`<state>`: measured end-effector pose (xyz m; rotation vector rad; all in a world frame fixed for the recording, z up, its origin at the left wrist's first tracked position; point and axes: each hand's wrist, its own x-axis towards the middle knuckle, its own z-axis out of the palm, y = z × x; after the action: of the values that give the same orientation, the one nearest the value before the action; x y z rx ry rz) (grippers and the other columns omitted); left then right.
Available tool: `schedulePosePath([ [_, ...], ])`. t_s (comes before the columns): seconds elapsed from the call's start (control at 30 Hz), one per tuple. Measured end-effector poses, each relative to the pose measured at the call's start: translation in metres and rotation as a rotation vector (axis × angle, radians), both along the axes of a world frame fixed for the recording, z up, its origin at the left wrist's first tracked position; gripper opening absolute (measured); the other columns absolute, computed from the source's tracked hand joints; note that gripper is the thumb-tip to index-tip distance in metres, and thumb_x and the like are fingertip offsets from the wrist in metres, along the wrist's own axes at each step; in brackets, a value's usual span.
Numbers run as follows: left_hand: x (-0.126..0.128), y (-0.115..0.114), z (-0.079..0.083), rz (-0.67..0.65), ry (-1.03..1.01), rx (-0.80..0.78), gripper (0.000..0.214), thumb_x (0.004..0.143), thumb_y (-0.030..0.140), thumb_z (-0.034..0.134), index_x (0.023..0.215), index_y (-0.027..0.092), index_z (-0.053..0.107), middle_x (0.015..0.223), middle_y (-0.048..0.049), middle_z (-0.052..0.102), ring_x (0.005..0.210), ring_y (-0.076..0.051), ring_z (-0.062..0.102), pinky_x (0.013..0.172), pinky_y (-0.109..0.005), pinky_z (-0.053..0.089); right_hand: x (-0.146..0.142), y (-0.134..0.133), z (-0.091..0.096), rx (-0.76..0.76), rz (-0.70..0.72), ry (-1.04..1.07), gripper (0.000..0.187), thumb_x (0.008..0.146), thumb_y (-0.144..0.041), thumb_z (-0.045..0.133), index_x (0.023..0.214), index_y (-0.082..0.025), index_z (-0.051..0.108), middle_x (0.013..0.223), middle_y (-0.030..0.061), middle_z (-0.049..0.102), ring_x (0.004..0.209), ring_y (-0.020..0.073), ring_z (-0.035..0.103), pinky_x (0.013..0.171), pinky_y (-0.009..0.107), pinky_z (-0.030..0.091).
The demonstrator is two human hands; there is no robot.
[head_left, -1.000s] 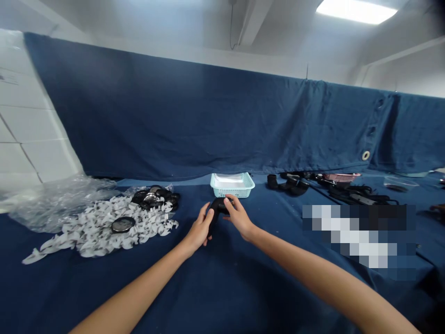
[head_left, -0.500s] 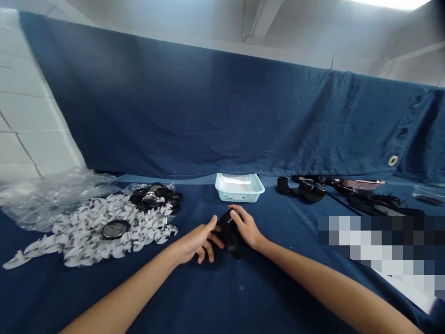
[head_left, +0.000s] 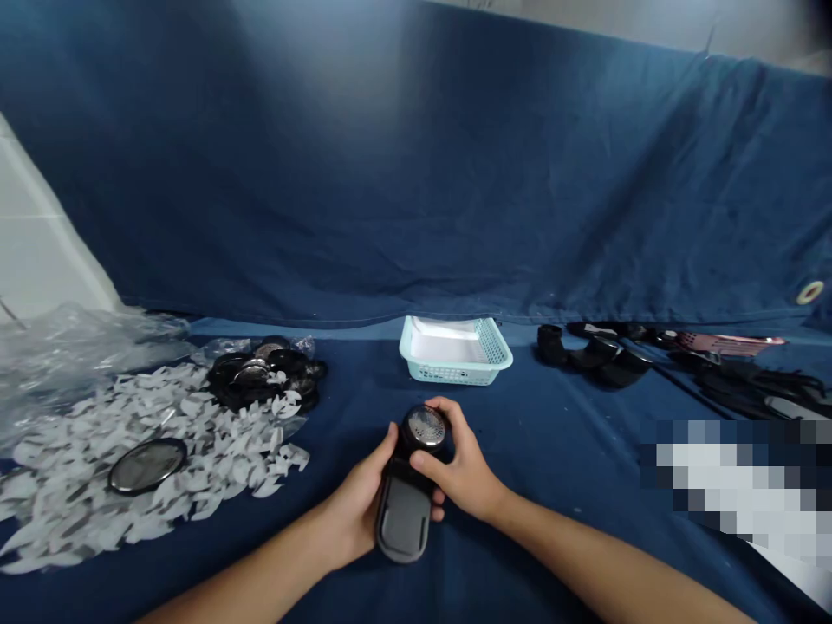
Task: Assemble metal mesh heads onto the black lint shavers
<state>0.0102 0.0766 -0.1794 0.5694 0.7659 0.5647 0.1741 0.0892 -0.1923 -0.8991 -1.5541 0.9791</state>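
A black fabric shaver (head_left: 404, 516) with a round metal mesh head is held between my two hands, mesh facing up and the handle toward me. My left hand (head_left: 354, 511) wraps the body from the left, its fingertips showing on the far side. Around the head curls my right hand (head_left: 466, 468), its thumb pressed just below the mesh. Whether the mesh head is a separate piece from the body, I cannot tell. Beyond the hands sits a pale blue basket (head_left: 448, 374) with white paper in it.
Many thin whitish curved pieces (head_left: 214, 468) are heaped on the left, a dark oval disc (head_left: 148, 465) on top. Behind them lie black round parts (head_left: 266, 373) and clear plastic (head_left: 97, 347). Black parts (head_left: 604, 360) and a pink basket (head_left: 728, 343) stand right. A blue curtain (head_left: 390, 173) hangs behind.
The left hand, apart with its fingers spread before, now grips the shaver's body. The shaver has turned to show its mesh head and handle. The view has tilted down.
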Motion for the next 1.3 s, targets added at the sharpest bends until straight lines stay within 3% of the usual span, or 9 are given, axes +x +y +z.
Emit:
schedulePosePath([
  [0.17,-0.004,0.008,-0.008,-0.18,-0.073,-0.044,0.082,0.083,0.079,0.034,0.09,0.005,0.069,0.065,-0.014,0.071,0.057,-0.024,0.069,0.057,-0.029,0.047,0.004,0.004,0.007,-0.173,0.231,0.084,0.059,0.07,-0.05,0.075,0.121,-0.028,0.056,0.107,0.0056,0.062,0.084,0.0242,0.062,0.048,0.026,0.048],
  [0.47,-0.001,0.003,-0.003,-0.094,-0.056,-0.05,0.091,0.08,0.083,0.029,0.088,0.002,0.07,0.063,-0.0153,0.069,0.058,-0.021,0.069,0.06,-0.026,0.047,0.002,0.005,0.005,-0.273,0.236,0.154,0.06,0.067,-0.045,0.081,0.121,-0.028,0.059,0.12,0.0066,0.061,0.083,0.0236,0.062,0.04,0.021,0.043],
  [0.53,-0.001,0.001,0.0,-0.04,-0.023,-0.071,0.092,0.08,0.083,0.028,0.088,0.002,0.07,0.064,-0.0158,0.069,0.057,-0.021,0.069,0.058,-0.026,0.046,0.002,0.005,0.002,-0.262,0.223,0.154,0.06,0.069,-0.043,0.081,0.123,-0.027,0.058,0.119,0.0063,0.061,0.086,0.0232,0.062,0.045,0.022,0.047],
  [0.6,-0.001,-0.001,0.001,0.013,-0.022,-0.092,0.09,0.08,0.083,0.029,0.094,0.003,0.069,0.068,-0.0158,0.071,0.058,-0.022,0.069,0.058,-0.027,0.046,0.0,0.005,0.0,-0.24,0.2,0.16,0.059,0.072,-0.041,0.08,0.125,-0.027,0.056,0.116,0.0049,0.063,0.098,0.024,0.06,0.068,0.029,0.055],
  [0.67,-0.001,-0.001,0.002,0.039,-0.086,-0.091,0.086,0.083,0.08,0.03,0.106,0.006,0.067,0.073,-0.0151,0.073,0.06,-0.022,0.069,0.062,-0.029,0.048,-0.001,0.005,-0.001,-0.244,0.183,0.174,0.058,0.075,-0.041,0.078,0.126,-0.028,0.055,0.117,0.0043,0.063,0.11,0.0251,0.057,0.094,0.037,0.048],
  [0.73,-0.001,0.0,0.002,0.061,-0.184,-0.073,0.077,0.087,0.074,0.032,0.116,0.01,0.064,0.081,-0.0144,0.074,0.066,-0.023,0.069,0.07,-0.035,0.05,-0.002,0.005,0.001,-0.288,0.162,0.201,0.058,0.076,-0.042,0.078,0.127,-0.028,0.055,0.121,0.005,0.063,0.115,0.0264,0.055,0.103,0.041,0.042],
  [0.97,-0.001,0.003,-0.002,0.084,-0.385,0.002,0.044,0.097,0.044,0.043,0.111,0.009,0.065,0.104,-0.0161,0.068,0.092,-0.027,0.064,0.072,-0.041,0.05,-0.002,0.006,0.004,-0.497,0.006,0.378,0.052,0.081,-0.052,0.07,0.125,-0.029,0.056,0.108,0.0052,0.066,0.092,0.0237,0.062,0.075,0.035,0.052],
  [1.2,-0.003,0.004,-0.01,0.092,-0.416,0.017,0.047,0.098,0.047,0.041,0.113,0.008,0.064,0.103,-0.0152,0.067,0.085,-0.025,0.064,0.069,-0.04,0.051,-0.002,0.003,0.008,-0.519,0.004,0.424,0.049,0.084,-0.048,0.069,0.127,-0.032,0.052,0.102,0.0011,0.064,0.081,0.0177,0.06,0.061,0.026,0.045],
  [1.3,-0.005,0.005,-0.011,0.066,-0.435,0.019,0.055,0.096,0.054,0.039,0.109,0.007,0.066,0.097,-0.0138,0.068,0.074,-0.023,0.064,0.07,-0.042,0.05,0.001,0.001,0.009,-0.529,0.062,0.478,0.055,0.083,-0.042,0.071,0.133,-0.036,0.047,0.112,0.0003,0.064,0.092,0.0186,0.06,0.072,0.028,0.046],
])
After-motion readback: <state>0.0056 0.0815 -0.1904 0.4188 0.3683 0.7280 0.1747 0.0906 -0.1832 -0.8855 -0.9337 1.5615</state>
